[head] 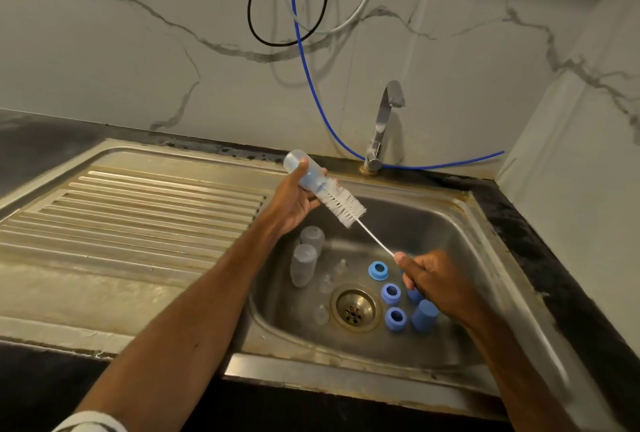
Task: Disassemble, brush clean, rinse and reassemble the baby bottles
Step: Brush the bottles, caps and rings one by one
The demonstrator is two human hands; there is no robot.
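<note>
My left hand point(292, 201) grips a clear baby bottle point(304, 173) above the sink, its mouth tilted down to the right. A white bottle brush point(343, 205) has its bristle tip at the bottle's mouth, most bristles outside. My right hand point(436, 281) grips the brush's thin handle. In the sink basin point(460, 248) lie two more clear bottles point(304, 258), several clear teats point(327, 284), three blue collar rings point(391, 293) and blue caps point(424, 315), one partly hidden under my right hand.
A chrome tap point(384, 120) stands behind the basin, no water running. A blue hose point(311, 78) and black and white cables hang on the marble wall. The ribbed steel drainboard point(138, 210) stretches to the left. The drain point(354, 308) sits mid-basin.
</note>
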